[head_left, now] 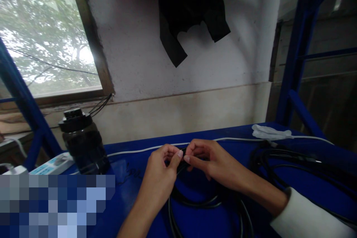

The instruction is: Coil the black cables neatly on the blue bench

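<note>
A coil of black cable (pixel 195 203) lies on the blue shelf top in front of me, its loops running down past the lower edge. At the coil's far side, my left hand (pixel 166 169) and my right hand (pixel 208 158) meet almost fingertip to fingertip. Each has thumb and forefinger pinched together, closed over the upper strands. What sits between the fingertips is too small and dark to make out. Dark strands show just below and between both hands.
More black cable (pixel 275 160) lies coiled on the right, near a crumpled clear plastic bag (pixel 270 132). A white cord (pixel 145 150) runs along the back. A dark water bottle (pixel 83 145) and a white power strip (pixel 52 163) stand left. Blue posts (pixel 295 55) frame the shelf.
</note>
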Demonstrator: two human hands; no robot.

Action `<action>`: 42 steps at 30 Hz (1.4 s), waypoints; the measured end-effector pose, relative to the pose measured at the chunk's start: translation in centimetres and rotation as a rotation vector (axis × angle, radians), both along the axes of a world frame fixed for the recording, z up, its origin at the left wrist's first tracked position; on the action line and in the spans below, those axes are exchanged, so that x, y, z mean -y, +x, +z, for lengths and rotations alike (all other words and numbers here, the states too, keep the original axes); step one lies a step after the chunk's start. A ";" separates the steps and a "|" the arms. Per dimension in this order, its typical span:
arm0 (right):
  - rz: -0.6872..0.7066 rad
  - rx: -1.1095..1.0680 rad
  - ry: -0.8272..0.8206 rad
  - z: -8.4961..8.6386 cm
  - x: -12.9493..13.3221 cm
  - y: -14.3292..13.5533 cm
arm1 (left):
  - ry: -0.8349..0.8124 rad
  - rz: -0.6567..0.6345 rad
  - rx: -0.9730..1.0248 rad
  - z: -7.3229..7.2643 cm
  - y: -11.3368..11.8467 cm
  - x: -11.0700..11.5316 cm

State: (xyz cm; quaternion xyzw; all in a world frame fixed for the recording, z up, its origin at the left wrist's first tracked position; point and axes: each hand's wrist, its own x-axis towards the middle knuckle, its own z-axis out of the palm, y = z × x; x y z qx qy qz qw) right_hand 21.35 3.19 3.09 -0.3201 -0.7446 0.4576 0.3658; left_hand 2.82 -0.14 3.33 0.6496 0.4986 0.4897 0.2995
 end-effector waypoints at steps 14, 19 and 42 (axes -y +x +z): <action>0.118 0.004 0.035 0.5 0.2 0.1 | -0.026 0.006 0.030 -0.1 -0.1 -0.3; 0.120 0.027 0.043 0.7 0.5 0.0 | -0.022 -0.009 0.047 0.0 -0.1 -0.3; -0.008 0.040 0.014 0.3 0.1 -0.1 | -0.063 -0.093 0.150 0.4 -0.1 0.1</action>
